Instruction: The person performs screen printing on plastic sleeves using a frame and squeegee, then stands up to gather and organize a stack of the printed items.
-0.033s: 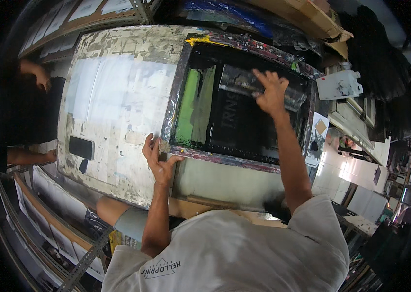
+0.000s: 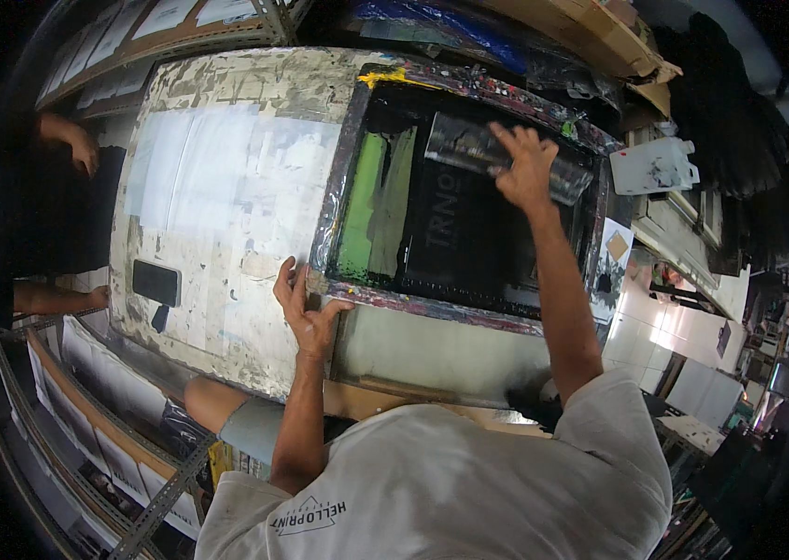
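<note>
A screen-printing frame [image 2: 432, 303] with a paint-smeared border lies on a worn white table [image 2: 226, 187]. Its dark mesh [image 2: 469, 233] carries green and black ink. My left hand [image 2: 306, 303] grips the frame's near left corner, fingers along the side and thumb on the near rail. My right hand [image 2: 525, 168] reaches across the mesh and holds a long grey squeegee [image 2: 469, 147] lying crosswise at the far end of the screen.
A flat black rectangular object [image 2: 154, 280] lies on the table's near left. Another person stands at the left, with a hand [image 2: 77, 145] and a leg [image 2: 63, 299] showing. A white device [image 2: 651, 166] sits right of the frame. Metal shelving [image 2: 68, 411] runs below left.
</note>
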Demonstrator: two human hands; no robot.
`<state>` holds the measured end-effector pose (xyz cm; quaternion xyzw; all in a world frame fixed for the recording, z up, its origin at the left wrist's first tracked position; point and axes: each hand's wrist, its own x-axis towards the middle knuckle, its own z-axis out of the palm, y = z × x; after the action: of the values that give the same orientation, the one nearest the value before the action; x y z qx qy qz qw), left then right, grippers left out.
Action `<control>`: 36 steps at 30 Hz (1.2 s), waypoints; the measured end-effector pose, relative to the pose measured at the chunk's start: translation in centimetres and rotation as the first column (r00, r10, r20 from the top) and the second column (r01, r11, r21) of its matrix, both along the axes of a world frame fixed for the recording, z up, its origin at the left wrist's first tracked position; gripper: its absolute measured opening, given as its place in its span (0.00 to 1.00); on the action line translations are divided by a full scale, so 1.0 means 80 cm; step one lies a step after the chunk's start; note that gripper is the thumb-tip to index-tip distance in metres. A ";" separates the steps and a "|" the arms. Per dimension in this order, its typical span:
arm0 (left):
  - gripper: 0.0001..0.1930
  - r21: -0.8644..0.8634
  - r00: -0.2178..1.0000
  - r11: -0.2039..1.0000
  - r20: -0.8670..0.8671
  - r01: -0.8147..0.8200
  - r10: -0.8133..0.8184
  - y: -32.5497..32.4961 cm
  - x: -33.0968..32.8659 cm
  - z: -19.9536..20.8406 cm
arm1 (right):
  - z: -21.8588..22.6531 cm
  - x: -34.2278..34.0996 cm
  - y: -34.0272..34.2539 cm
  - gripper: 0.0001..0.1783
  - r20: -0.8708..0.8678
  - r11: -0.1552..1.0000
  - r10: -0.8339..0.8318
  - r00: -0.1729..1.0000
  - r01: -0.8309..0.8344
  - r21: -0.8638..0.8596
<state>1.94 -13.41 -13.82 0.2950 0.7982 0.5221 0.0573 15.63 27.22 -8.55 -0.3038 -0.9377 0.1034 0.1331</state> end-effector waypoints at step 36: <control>0.32 0.595 0.983 0.796 0.181 -0.111 0.002 0.135 -0.020 0.175 | 0.280 0.075 -0.120 0.35 -0.335 0.924 0.251 0.908 -0.122 0.362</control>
<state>0.34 -2.63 0.19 0.2278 0.5909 0.7738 0.0132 21.65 17.64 13.81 -0.1594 -0.9236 0.0120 0.3484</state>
